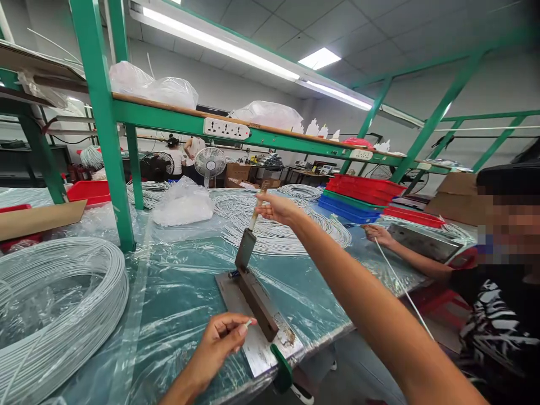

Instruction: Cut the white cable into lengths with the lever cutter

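Note:
My right hand [278, 208] is wrapped round the handle of a raised metal lever [246, 250]. This lever belongs to a bench cutter [258, 304] with a dark bar, mounted on a flat metal plate [260, 360]. My left hand [218, 344] is closed in a pinch beside the bar, near the front end of the plate. Between thumb and forefinger it grips a short, thin, pale piece [248, 323], which looks like a wire end; most of it is hidden by the fingers. A green clamp [282, 363] sits at the plate's front edge.
A large coil of pale cable [101, 292] lies at left, with more coils [291, 233] behind the cutter. Red and blue trays [358, 194] are stacked at back right. A co-worker's hand [377, 233] holds a white cable at right. A green post [120, 185] rises at left.

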The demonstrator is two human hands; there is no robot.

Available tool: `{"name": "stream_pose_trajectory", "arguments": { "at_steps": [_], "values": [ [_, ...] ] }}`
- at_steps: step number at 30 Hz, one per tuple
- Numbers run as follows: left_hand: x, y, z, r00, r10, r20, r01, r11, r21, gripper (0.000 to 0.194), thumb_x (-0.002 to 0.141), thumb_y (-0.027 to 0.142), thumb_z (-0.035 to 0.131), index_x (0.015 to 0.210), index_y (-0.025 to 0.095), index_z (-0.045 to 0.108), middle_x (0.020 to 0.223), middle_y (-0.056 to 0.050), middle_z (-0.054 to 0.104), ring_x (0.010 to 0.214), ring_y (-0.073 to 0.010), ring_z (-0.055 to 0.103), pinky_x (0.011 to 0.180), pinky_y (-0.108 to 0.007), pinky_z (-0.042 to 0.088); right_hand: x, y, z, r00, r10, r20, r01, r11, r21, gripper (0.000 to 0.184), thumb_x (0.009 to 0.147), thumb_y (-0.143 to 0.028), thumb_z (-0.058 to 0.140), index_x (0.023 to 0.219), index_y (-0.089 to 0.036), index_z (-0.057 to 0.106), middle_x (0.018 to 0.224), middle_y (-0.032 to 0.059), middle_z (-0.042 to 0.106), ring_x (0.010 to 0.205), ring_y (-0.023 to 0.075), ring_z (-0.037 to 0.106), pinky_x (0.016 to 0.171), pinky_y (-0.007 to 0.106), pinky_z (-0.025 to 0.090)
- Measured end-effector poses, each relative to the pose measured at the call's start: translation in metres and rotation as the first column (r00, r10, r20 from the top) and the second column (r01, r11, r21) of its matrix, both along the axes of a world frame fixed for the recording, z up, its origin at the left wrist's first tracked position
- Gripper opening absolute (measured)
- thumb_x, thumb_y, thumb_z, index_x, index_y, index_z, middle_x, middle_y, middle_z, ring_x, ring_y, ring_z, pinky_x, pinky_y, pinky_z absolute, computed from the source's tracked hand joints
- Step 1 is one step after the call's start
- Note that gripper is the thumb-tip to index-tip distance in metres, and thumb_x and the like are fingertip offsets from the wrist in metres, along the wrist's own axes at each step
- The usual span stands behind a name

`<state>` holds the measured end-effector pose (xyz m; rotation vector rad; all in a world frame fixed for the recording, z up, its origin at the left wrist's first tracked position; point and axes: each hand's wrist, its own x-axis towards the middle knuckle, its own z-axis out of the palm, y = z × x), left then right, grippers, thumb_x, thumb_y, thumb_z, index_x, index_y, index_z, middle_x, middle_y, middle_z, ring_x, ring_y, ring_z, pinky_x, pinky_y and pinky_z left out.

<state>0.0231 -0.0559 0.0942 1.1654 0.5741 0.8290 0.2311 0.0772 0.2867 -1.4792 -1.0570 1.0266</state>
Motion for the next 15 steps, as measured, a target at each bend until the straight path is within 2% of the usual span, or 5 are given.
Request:
{"name": "stream_pose_trajectory", "arguments": {
  "at_steps": [2,5,8,15],
  "values": [
    [-0.006,-0.001,0.000,1.000,0.010,0.023,-0.011,1.000,0.007,0.049,0.067,0.060,0.067,0.092,0.017,0.069,0.059,0.003,0.043,0.056,-0.0084,0.035,0.055,-0.022,0.026,-0.008,0.022,-0.007,0.998,-0.011,0.070,0.008,0.999,0.046,0.021,0.096,-0.024,0.039,0.104,-0.010,0.053,0.068,-0.0007,0.057,0.049,0.0036,0.052,0.047,0.013,0.040],
    [-0.014,0.001,0.000,0.998,0.024,0.054,-0.025,1.000,0.017,0.048,0.068,0.061,0.065,0.091,0.019,0.069,0.057,0.004,0.039,0.055,-0.0084,0.032,0.054,-0.022,0.025,-0.019,0.041,-0.018,0.990,0.009,0.141,-0.026,0.993,0.116,0.033,0.098,-0.024,0.027,0.104,-0.007,0.054,0.078,-0.0006,0.055,0.057,0.0009,0.053,0.056,0.013,0.042],
    [-0.021,0.002,0.002,0.998,0.011,0.055,-0.012,1.000,0.013,0.050,0.069,0.063,0.063,0.088,0.018,0.069,0.056,0.004,0.034,0.054,-0.0083,0.029,0.052,-0.022,0.023,-0.025,0.056,-0.029,0.984,0.023,0.177,-0.048,0.989,0.136,0.024,0.096,-0.024,0.038,0.103,-0.009,0.055,0.083,0.0008,0.056,0.063,0.0047,0.055,0.058,0.017,0.046],
    [-0.034,0.003,0.007,0.999,-0.002,0.052,0.004,1.000,-0.028,0.049,0.069,0.062,0.064,0.090,0.018,0.069,0.052,0.006,0.030,0.049,-0.0067,0.024,0.051,-0.022,0.020,-0.031,0.080,-0.047,0.985,0.095,0.147,-0.111,0.989,0.101,0.026,0.096,-0.024,0.036,0.101,-0.008,0.056,0.086,0.0014,0.057,0.072,0.0065,0.056,0.066,0.020,0.047]
  ]
}}
